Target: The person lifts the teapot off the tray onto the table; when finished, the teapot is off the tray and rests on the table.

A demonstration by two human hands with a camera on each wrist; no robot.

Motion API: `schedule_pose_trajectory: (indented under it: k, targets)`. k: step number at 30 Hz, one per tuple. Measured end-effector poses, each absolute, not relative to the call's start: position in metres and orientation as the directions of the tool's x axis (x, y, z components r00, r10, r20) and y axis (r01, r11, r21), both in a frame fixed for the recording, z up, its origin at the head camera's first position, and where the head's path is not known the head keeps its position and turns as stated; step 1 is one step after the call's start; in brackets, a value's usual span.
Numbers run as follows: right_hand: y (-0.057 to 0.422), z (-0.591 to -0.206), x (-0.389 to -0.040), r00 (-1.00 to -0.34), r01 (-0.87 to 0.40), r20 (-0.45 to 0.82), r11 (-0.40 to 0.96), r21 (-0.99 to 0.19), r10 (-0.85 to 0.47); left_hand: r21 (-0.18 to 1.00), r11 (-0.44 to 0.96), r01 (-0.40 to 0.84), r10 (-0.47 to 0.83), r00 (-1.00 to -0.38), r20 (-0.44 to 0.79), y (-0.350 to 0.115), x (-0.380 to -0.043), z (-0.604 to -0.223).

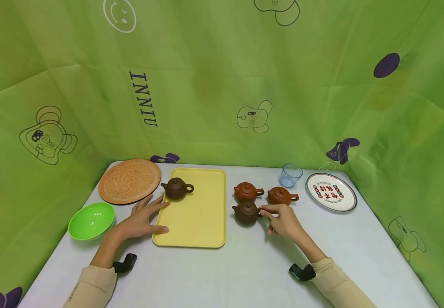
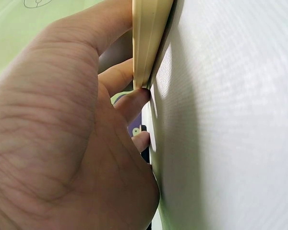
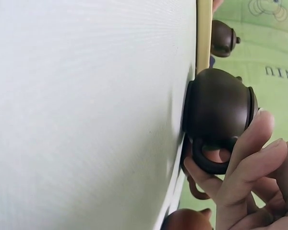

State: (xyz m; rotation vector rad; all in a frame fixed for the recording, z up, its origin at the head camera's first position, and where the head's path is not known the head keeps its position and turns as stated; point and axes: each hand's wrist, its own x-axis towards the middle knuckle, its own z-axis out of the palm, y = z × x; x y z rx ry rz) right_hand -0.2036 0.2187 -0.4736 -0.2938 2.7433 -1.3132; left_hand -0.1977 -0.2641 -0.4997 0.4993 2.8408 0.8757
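Observation:
My right hand (image 1: 284, 221) pinches the handle of a dark brown teapot (image 1: 246, 213) just right of the yellow tray (image 1: 195, 222). In the right wrist view, fingertips (image 3: 260, 125) lie at that handle beside the teapot's round body (image 3: 220, 105). Across the tray's left edge spreads my left hand (image 1: 138, 222), its thumb and fingers touching the rim; the left wrist view shows them along the tray's side (image 2: 146, 38). A second dark brown teapot (image 1: 176, 189) stands on the tray at its upper left, close to the left fingertips.
Two reddish-brown teapots (image 1: 246, 192) stand just behind the right hand. Farther back are a blue glass (image 1: 290, 175) and an oval plate (image 1: 331, 192). On the left lie a round pizza-patterned mat (image 1: 129, 181) and a green bowl (image 1: 91, 221). Green cloth walls enclose the white table.

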Motion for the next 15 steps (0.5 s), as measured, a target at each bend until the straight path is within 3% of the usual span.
schedule_pose_trajectory:
  k: [15]
  targets:
    - [0.2193,-0.4717,-0.2047,-0.973,-0.161,0.019,0.612,-0.774,-0.232,0.561,0.776,0.288,0.354,-0.935,-0.009,-0.2613,-0.1963,-0.497]
